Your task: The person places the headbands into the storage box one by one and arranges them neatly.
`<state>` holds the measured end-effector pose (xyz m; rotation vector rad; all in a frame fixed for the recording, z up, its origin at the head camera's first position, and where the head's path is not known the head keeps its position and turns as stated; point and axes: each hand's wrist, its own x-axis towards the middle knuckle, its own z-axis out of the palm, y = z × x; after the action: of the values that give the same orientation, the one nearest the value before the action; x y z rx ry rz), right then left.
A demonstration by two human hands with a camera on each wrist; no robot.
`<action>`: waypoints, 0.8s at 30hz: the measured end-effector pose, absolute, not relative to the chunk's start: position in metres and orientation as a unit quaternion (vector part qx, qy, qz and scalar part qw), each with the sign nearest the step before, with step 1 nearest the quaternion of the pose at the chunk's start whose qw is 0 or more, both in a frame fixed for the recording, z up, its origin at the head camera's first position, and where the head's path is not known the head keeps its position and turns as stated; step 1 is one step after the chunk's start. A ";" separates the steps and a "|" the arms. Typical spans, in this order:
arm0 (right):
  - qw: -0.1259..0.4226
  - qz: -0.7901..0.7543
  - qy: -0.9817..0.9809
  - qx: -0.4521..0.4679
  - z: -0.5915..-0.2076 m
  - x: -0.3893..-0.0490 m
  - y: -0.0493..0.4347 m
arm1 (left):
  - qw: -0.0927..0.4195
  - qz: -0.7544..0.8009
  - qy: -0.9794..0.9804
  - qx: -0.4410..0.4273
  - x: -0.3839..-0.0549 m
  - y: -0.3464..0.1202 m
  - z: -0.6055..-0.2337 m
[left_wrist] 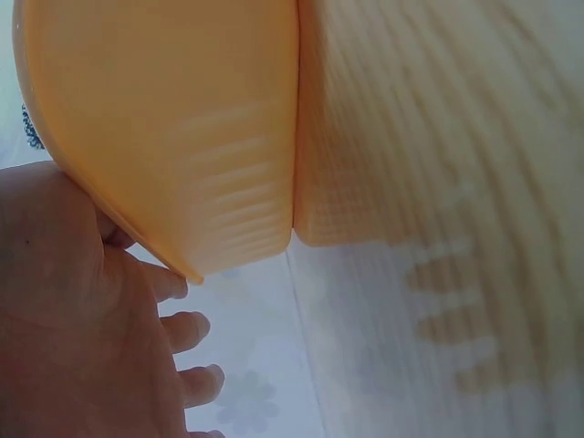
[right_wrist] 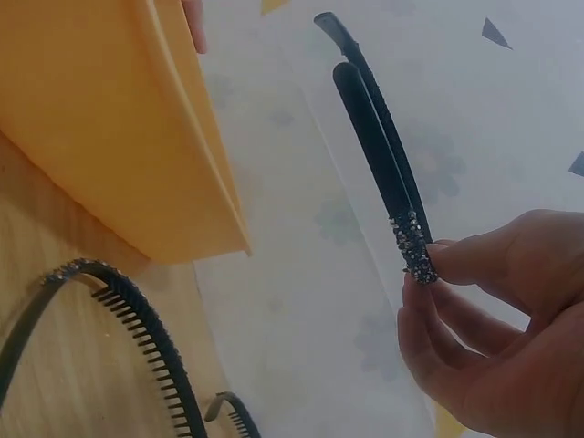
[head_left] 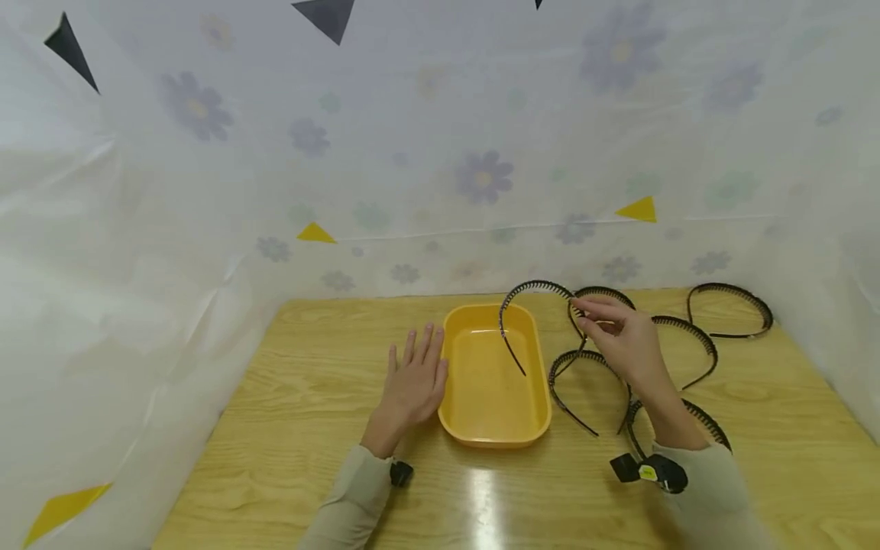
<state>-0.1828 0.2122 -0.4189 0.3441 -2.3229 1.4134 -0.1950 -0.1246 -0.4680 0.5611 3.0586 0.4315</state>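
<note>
The headband (head_left: 520,315) hung arched over the yellow tray (head_left: 492,428), its free end dipping down into the basin, its long curve running back toward my right hand (head_left: 622,344), clearly the nearer one. There my fingertips (right_wrist: 436,266) pinched its sparkly end tight. My left hand (head_left: 415,380) lay flat on the table (head_left: 289,428), fingers straight and slightly spread, touching the tray's left wall. Five more headbands (head_left: 730,309) lay to the right.
</note>
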 end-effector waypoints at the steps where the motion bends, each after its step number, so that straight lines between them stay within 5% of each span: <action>1: 0.197 0.502 -0.833 0.125 -0.421 -0.184 0.209 | 0.002 0.137 0.974 0.179 -0.195 -0.125 -0.468; 24: 0.159 0.466 -0.856 0.156 -0.456 -0.195 0.167 | 0.020 0.134 0.976 0.167 -0.195 -0.126 -0.464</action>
<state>-0.1954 0.1671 -0.4556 0.4470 -2.4483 1.3310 -0.1952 -0.1260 -0.4639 0.5194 3.0286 0.4161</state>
